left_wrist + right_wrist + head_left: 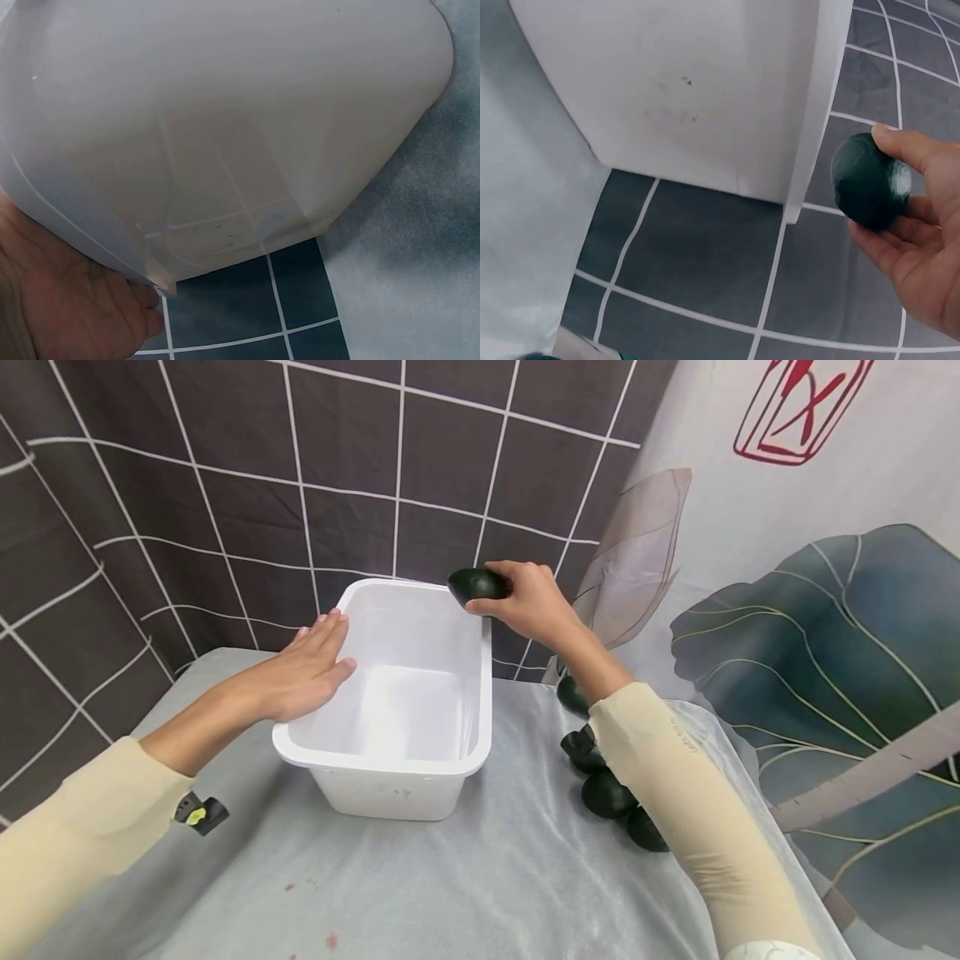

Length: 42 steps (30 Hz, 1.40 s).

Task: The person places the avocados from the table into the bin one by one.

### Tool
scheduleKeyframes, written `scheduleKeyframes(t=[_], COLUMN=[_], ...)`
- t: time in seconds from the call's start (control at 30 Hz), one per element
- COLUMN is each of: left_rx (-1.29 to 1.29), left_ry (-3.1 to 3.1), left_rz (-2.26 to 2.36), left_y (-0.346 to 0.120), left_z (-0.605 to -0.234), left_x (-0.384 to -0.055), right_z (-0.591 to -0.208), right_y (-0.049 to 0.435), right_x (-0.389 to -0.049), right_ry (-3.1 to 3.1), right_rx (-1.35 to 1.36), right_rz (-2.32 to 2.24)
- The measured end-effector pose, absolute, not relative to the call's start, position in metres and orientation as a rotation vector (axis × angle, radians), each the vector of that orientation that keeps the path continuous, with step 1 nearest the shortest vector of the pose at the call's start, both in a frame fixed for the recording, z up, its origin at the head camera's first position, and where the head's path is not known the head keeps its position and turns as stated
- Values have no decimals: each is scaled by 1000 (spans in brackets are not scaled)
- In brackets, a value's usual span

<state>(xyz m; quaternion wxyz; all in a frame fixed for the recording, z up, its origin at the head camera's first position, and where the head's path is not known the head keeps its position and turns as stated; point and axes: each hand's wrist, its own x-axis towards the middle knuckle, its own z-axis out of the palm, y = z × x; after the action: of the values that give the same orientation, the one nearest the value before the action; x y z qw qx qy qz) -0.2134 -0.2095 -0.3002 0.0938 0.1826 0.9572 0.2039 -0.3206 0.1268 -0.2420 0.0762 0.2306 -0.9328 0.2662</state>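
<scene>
A white plastic tub stands on the cloth-covered table. My left hand lies on its left rim with straight fingers; in the left wrist view that hand is against the tub's outer wall. Over the far right corner of the tub, my right hand holds a dark green avocado between thumb and fingers. The right wrist view shows this glossy avocado in the hand, beside the tub's rim. Inside, the visible tub floor is bare.
Several more avocados lie on the table right of the tub, partly hidden by my right sleeve. A dark curtain with white grid lines hangs behind the tub. At the right hangs a pale cloth with large leaf prints.
</scene>
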Motion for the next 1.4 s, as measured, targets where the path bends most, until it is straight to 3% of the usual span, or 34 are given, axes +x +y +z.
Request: scheduleKeyframes(t=[0.63,1.4], left_rx=[541,555], left_ry=[2853,2856], left_rz=[584,584], left_y=[-204,-210], left_z=[-298,-300], left_x=[-217,-214], right_z=[-259,-261], right_y=[111,141], right_x=[-326,-324], right_ry=[-2816,-2781], right_rx=[685,646], right_rz=[810,860])
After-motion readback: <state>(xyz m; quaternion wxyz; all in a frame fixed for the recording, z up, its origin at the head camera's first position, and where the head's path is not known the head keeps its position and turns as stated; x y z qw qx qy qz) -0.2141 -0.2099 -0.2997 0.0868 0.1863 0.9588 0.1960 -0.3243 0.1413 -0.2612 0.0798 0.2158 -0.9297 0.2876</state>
